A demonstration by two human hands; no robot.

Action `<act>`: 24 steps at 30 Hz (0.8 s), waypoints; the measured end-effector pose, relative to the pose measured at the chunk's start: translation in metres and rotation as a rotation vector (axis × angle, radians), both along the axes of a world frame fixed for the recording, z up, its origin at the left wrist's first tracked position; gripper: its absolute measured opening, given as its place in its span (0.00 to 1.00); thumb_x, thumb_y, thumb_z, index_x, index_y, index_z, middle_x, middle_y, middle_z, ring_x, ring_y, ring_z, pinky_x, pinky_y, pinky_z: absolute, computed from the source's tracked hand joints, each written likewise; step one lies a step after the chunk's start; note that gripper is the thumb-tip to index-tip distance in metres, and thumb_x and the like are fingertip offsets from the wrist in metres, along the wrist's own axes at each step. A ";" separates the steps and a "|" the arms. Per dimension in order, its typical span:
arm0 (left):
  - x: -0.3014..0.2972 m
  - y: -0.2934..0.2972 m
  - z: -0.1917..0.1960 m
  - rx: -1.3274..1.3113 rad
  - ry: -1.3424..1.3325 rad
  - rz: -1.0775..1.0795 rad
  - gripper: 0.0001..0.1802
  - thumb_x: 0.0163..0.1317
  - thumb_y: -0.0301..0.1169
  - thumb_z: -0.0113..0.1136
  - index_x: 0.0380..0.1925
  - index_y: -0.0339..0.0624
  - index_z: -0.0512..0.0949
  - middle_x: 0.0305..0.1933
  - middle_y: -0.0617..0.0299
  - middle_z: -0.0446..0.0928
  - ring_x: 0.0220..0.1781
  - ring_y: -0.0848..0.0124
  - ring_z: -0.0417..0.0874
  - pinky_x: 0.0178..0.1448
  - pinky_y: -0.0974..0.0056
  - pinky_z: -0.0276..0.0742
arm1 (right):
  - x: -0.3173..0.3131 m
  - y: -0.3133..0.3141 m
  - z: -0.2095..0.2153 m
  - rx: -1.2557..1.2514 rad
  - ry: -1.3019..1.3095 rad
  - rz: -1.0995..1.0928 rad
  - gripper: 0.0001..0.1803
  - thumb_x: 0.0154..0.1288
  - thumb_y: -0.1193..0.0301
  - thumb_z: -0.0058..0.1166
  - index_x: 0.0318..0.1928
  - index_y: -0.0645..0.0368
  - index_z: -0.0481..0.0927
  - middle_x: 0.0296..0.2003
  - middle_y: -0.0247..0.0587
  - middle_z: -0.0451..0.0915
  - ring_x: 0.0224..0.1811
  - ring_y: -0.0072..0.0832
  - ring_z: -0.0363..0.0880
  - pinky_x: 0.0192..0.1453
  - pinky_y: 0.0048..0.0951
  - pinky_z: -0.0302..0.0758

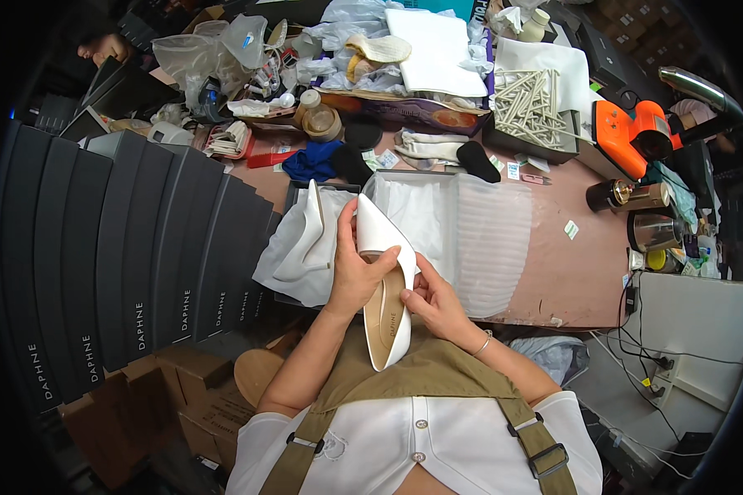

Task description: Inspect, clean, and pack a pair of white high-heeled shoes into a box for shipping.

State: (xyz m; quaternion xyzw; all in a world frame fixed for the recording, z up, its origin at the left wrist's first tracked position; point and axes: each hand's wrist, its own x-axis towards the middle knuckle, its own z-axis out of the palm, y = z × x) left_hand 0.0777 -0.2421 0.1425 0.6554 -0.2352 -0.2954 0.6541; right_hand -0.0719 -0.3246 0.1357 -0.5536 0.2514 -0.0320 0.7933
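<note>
A white pointed-toe pump (376, 224) is held up in front of me, toe away and heel end toward my lap, its tan insole facing up. My left hand (357, 268) is closed around its left side, thumb over the edge of the opening. On the other side, my right hand (432, 299) grips the shoe's wall with the thumb at the insole. The matching white pump (304, 235) lies on white tissue paper (277, 262) in an open box just left of my hands. Behind the held shoe is a grey tray (448, 216) lined with white paper.
Dark shoe boxes (153, 247) stand in a long row at the left. Ribbed translucent sheets (494, 247) lie right of the tray. Farther back are an orange device (623, 136), a box of white sticks (537, 111), black and blue cloths (312, 162) and a jar (320, 122).
</note>
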 end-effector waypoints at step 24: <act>0.035 -0.006 -0.040 -0.003 0.382 0.054 0.24 0.73 0.41 0.42 0.57 0.33 0.66 0.48 0.61 0.72 0.49 0.75 0.71 0.55 0.72 0.65 | 0.063 -0.113 -0.019 -0.457 0.001 -0.123 0.13 0.68 0.70 0.51 0.48 0.66 0.77 0.32 0.37 0.78 0.30 0.21 0.76 0.36 0.23 0.75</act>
